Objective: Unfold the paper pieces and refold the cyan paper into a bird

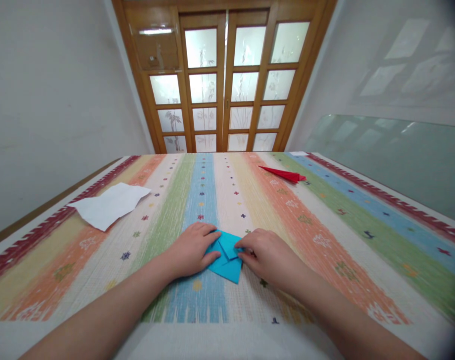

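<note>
I am looking down at a table covered in a striped, multicoloured cloth. Both my hands rest on a partly folded blue paper lying flat on the blue stripe, close to the near edge. My left hand lies palm down over the paper's left side, fingers together and pressing, thumb along its lower left edge. My right hand meets the right side, fingertips bunched and pinching or pressing a fold there; I cannot tell which.

The risk I judge: the cloth is woven and soft, so a crease pressed here may come out weak or crooked, and if the left hand eases, the paper could slide and the flaps spring open.

The paper's lowest corner points toward me and slightly right; its long axis seems to run from that corner away from me, roughly along the stripes.

A white sheet lies well apart at far left, and a folded red paper far off to the right.
</note>
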`<state>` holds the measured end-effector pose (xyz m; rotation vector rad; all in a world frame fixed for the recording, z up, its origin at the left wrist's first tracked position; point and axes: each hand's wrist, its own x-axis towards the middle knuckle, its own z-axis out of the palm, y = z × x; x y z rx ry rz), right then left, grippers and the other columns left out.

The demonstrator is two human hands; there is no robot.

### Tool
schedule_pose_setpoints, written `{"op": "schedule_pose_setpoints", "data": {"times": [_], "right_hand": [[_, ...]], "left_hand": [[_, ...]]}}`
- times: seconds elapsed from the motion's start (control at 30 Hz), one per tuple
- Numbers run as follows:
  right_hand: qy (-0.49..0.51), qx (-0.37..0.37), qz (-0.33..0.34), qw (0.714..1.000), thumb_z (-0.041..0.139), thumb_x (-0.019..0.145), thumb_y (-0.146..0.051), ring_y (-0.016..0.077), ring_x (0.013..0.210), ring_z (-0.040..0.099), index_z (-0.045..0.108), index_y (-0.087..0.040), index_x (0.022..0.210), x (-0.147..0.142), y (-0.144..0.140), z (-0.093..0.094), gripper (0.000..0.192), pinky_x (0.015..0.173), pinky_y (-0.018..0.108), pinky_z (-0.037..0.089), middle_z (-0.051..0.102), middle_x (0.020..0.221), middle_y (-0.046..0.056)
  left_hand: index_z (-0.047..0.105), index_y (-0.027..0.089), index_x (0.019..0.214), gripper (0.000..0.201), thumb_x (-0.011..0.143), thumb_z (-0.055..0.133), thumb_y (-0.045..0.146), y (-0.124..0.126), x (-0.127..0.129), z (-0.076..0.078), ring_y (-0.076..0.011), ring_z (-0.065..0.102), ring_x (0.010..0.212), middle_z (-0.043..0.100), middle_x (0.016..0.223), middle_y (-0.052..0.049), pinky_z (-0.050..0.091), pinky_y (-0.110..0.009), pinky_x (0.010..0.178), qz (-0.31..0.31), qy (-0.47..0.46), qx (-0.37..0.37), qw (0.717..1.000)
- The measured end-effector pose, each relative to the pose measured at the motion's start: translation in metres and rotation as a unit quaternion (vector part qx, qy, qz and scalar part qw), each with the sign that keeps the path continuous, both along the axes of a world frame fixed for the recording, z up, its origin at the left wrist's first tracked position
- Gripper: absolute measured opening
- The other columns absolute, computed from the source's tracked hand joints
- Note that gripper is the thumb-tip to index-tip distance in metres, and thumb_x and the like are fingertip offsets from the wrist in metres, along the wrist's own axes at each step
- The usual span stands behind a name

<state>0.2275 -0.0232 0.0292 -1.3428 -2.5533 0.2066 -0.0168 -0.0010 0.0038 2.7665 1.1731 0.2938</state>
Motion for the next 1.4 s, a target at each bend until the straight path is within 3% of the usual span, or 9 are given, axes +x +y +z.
{"op": "schedule_pose_setpoints", "data": {"times": [0.33, 0.47, 0.6, 0.87, 1.1, 1.23, 1.4], "right_hand": [[0.055, -0.035, 0.029, 0.997, 0.066, 0.088, -0.016, 0.0200, 0.089, 0.063, 0.077, -0.025, 0.091, -0.002, 0.003, -0.004, 0.015, 0.081, 0.032, 0.044, 0.073, 0.090, 0.003], [0.063, -0.033, 0.026, 0.997, 0.066, 0.086, -0.014, 0.0207, 0.096, 0.063, 0.078, -0.026, 0.091, 0.000, 0.007, -0.007, 0.017, 0.088, 0.033, 0.045, 0.073, 0.100, 0.003], [0.065, -0.036, 0.024, 0.997, 0.065, 0.084, -0.012, 0.0213, 0.097, 0.064, 0.077, -0.025, 0.094, 0.001, 0.008, -0.007, 0.019, 0.089, 0.033, 0.045, 0.073, 0.101, 0.003], [0.057, -0.043, -0.012, 0.997, 0.069, 0.085, -0.021, 0.0265, 0.099, 0.063, 0.075, -0.023, 0.109, -0.001, 0.008, -0.009, 0.025, 0.088, 0.037, 0.047, 0.073, 0.103, 0.008], [0.072, -0.051, -0.068, 0.994, 0.052, 0.098, -0.037, 0.0285, 0.097, 0.065, 0.076, -0.022, 0.109, 0.000, 0.009, -0.009, 0.031, 0.084, 0.038, 0.047, 0.074, 0.098, 0.011], [0.078, -0.080, -0.063, 0.992, 0.057, 0.094, -0.039, 0.0279, 0.090, 0.066, 0.078, -0.023, 0.101, 0.002, 0.009, -0.010, 0.027, 0.076, 0.036, 0.047, 0.073, 0.096, 0.012], [0.080, -0.094, -0.045, 0.991, 0.074, 0.082, -0.044, 0.0304, 0.094, 0.062, 0.075, -0.022, 0.109, 0.002, 0.003, -0.004, 0.035, 0.081, 0.039, 0.046, 0.070, 0.099, 0.012]], "left_hand": [[0.067, 0.023, 0.116, 0.043, 0.088, 0.062, 0.056, -0.003, -0.003, 0.011, -0.0298, 0.057, 0.101, 0.065, 0.101, -0.009, 0.044, -0.047, 0.093, 0.012, 0.001, 0.031, 0.999], [0.068, 0.023, 0.112, 0.050, 0.088, 0.056, 0.064, -0.005, -0.002, 0.014, -0.0294, 0.059, 0.094, 0.066, 0.095, -0.009, 0.045, -0.046, 0.086, 0.011, 0.017, 0.034, 0.999], [0.068, 0.022, 0.112, 0.045, 0.096, 0.046, 0.059, -0.007, 0.000, 0.013, -0.0288, 0.062, 0.087, 0.069, 0.089, -0.009, 0.045, -0.044, 0.081, 0.007, 0.031, 0.025, 0.999], [0.064, 0.022, 0.122, 0.040, 0.095, 0.055, 0.050, -0.010, 0.003, 0.011, -0.0286, 0.067, 0.084, 0.072, 0.090, -0.008, 0.046, -0.039, 0.074, -0.001, 0.061, 0.025, 0.998], [0.065, 0.026, 0.122, 0.038, 0.092, 0.060, 0.048, -0.012, 0.002, 0.008, -0.0276, 0.066, 0.079, 0.072, 0.083, -0.008, 0.043, -0.035, 0.069, -0.015, 0.052, 0.021, 0.998], [0.070, 0.025, 0.114, 0.031, 0.092, 0.060, 0.045, -0.011, 0.001, 0.005, -0.0258, 0.064, 0.074, 0.071, 0.077, -0.007, 0.042, -0.035, 0.069, -0.032, 0.027, 0.005, 0.999], [0.071, 0.022, 0.106, 0.026, 0.090, 0.064, 0.041, -0.011, 0.002, 0.007, -0.0260, 0.063, 0.085, 0.070, 0.090, -0.008, 0.043, -0.035, 0.073, -0.041, -0.007, -0.005, 0.999]]}}
